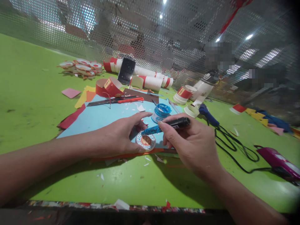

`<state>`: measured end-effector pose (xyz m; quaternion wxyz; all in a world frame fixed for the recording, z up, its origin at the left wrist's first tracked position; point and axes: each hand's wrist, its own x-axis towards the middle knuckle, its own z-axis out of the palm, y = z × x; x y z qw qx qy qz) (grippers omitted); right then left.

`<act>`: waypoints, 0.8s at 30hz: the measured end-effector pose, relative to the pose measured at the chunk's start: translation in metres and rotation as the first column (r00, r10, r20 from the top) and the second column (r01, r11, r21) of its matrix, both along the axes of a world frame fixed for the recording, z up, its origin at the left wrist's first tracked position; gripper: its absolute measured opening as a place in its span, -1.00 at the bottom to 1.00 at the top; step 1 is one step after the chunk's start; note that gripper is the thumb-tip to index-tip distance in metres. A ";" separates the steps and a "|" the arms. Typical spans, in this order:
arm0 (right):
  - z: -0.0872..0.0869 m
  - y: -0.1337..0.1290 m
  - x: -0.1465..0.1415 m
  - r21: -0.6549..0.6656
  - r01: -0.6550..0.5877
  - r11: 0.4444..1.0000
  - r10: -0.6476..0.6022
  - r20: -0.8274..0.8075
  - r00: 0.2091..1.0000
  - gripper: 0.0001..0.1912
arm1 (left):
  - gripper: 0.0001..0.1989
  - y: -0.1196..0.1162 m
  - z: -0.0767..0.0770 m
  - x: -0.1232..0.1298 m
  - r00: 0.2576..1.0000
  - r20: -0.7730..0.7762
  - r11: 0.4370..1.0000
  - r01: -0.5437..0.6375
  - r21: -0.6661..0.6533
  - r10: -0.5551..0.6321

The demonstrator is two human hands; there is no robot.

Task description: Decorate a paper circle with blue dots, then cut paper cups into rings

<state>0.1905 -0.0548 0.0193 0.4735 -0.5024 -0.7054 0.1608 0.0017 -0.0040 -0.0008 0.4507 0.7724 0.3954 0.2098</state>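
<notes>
My left hand point(127, 132) curves around a small round paper disc point(146, 141), with the thumb at its lower edge and the fingers along its far side. Blue dots ring the disc's white border, and its centre is red and gold. In my right hand point(195, 140) is a black marker point(178, 122), gripped like a pen. Its lower end is smeared with blue and points down onto the disc's upper left border. Just beyond the hands stands an uncapped jar point(161, 113) of blue paint, its rim thickly coated.
Light-blue paper point(93, 120) lies under the work, bearing a cutter knife point(100, 102) and orange-handled scissors point(131, 99). Behind are a phone point(126, 71), paper cups point(150, 82) and stacked discs point(83, 68). A glue gun point(208, 115) and its cord lie right, near a magenta device point(278, 161).
</notes>
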 end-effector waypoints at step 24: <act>0.003 -0.002 -0.002 0.011 0.068 0.998 -0.068 -0.020 0.997 -0.83 | -0.10 -0.001 0.000 0.000 1.000 0.017 0.999 0.013 0.045 -0.014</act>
